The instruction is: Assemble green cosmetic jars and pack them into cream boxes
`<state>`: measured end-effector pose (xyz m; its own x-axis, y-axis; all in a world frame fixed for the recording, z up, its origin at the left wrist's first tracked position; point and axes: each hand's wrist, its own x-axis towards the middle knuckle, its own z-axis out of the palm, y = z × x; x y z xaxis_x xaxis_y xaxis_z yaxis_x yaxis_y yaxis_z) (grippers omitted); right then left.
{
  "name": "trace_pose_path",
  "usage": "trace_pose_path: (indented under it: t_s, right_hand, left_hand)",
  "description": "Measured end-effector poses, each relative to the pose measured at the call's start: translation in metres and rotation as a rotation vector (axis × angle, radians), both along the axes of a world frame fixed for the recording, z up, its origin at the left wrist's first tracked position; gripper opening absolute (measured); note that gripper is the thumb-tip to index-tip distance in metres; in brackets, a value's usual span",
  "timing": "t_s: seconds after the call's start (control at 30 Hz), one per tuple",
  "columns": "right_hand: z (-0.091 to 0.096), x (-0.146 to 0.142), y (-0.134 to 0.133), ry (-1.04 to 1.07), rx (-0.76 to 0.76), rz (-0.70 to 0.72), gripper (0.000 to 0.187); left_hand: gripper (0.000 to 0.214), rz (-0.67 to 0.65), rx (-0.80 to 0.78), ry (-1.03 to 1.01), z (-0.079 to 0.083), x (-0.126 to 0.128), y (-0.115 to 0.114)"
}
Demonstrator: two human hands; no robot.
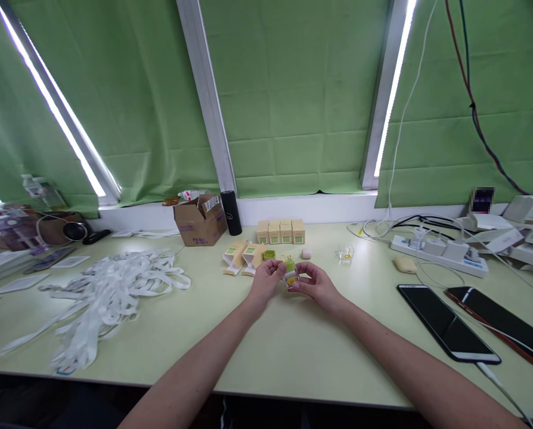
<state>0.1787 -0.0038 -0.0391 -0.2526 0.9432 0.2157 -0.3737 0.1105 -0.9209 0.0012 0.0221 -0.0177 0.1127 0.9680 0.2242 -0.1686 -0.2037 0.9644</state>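
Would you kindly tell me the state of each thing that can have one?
Green-topped item: held by left grip and right grip
Cardboard box: flaps open
Black cylinder: upright
Small boxes: in a row
White straps: tangled
White-edged phone: screen dark, cable attached
Power strip: plugs inserted
Green blinds: lowered

Green curtains [293, 95] hang behind a pale table [293, 357], bright light [394, 89] in slits beside grey posts [207, 89]; a white sill [279, 210] runs below

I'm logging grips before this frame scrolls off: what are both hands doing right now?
Left hand: closed, holding the small green-topped item.
Right hand: closed, holding the same item from the other side.
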Motion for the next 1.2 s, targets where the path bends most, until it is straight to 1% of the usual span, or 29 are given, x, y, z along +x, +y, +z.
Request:
trace_pose_path:
  t_s: [0.1, 0.2, 0.3, 0.4, 0.57, 0.73, 0.9, 1.0, 1.1, 1.2]
  right_hand:
    - [0.001, 0.000, 0.000, 0.010, 0.004, -0.003, 0.051]
    - [0.002, 0.001, -0.001, 0.009, 0.007, -0.007, 0.050]
    - [0.002, 0.001, 0.000, 0.010, 0.002, -0.010, 0.050]
    - [0.001, 0.001, 0.000, 0.013, -0.009, -0.008, 0.051]
    - [0.001, 0.002, 0.000, 0.016, -0.008, -0.026, 0.050]
    - [0.004, 0.002, -0.001, 0.014, 0.008, -0.045, 0.055]
    - [0.007, 0.004, -0.003, 0.054, 0.040, -0.076, 0.066]
    - [0.008, 0.003, -0.004, 0.047, 0.062, -0.084, 0.062]
    - [0.010, 0.002, -0.004, 0.030, 0.092, -0.084, 0.052]
    - [0.013, 0.001, -0.005, 0.017, 0.104, -0.094, 0.048]
  left_hand:
    - [0.053, 0.012, 0.013, 0.015, -0.002, 0.000, 0.001]
    - [0.054, -0.005, 0.019, 0.022, -0.002, 0.001, 0.000]
    - [0.061, -0.041, 0.006, 0.017, 0.001, 0.002, -0.003]
    - [0.067, -0.044, -0.006, -0.004, 0.004, 0.000, -0.005]
    - [0.059, -0.015, 0.018, -0.072, 0.004, -0.005, -0.004]
    - [0.056, -0.075, 0.041, -0.070, 0.001, -0.009, -0.002]
    - [0.053, -0.138, 0.086, -0.004, 0.003, -0.007, -0.009]
    - [0.051, -0.185, 0.104, 0.034, 0.005, -0.003, -0.014]
    - [0.050, -0.175, 0.125, 0.073, 0.005, 0.000, -0.016]
    - [0.050, -0.166, 0.142, 0.091, 0.005, 0.002, -0.014]
